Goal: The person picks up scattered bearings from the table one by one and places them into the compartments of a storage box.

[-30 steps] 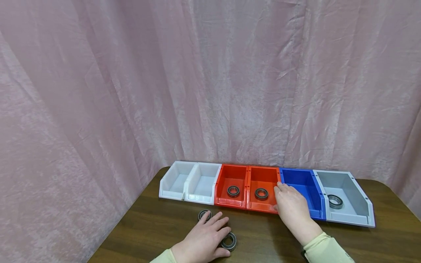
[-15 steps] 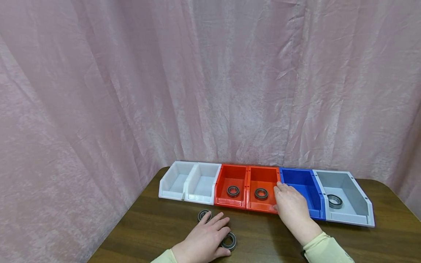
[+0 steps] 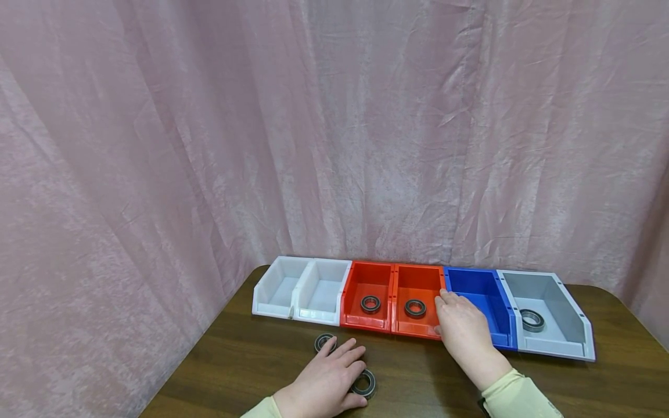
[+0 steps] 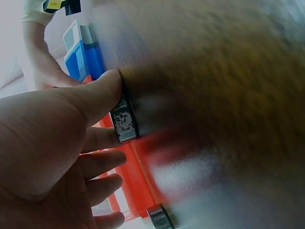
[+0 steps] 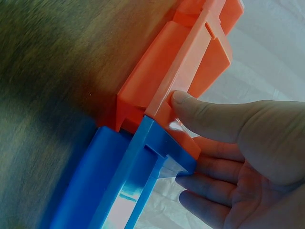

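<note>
My left hand (image 3: pixel 324 380) rests low over the table with its fingers spread. Its thumb and index finger touch the near edge of a ball bearing (image 3: pixel 364 384), whose dark rim also shows beside the thumb in the left wrist view. Another bearing (image 3: pixel 325 342) lies farther left, partly covered by a fingertip. My right hand (image 3: pixel 465 334) rests at the dividing wall between the right red bin (image 3: pixel 418 334) and the blue bin (image 3: pixel 488 302). In the right wrist view, its thumb (image 5: pixel 190 102) lies against the red side wall, while the other fingers extend behind it, relaxed.
Two white bins (image 3: pixel 319 316) stand at the row's left end. One bearing (image 3: pixel 370 304) lies in the left red bin, another bearing (image 3: pixel 415 309) in the right red bin. The grey bin (image 3: pixel 569 348) at the right end holds a bearing (image 3: pixel 532 320). A pink curtain (image 3: pixel 366 145) hangs behind.
</note>
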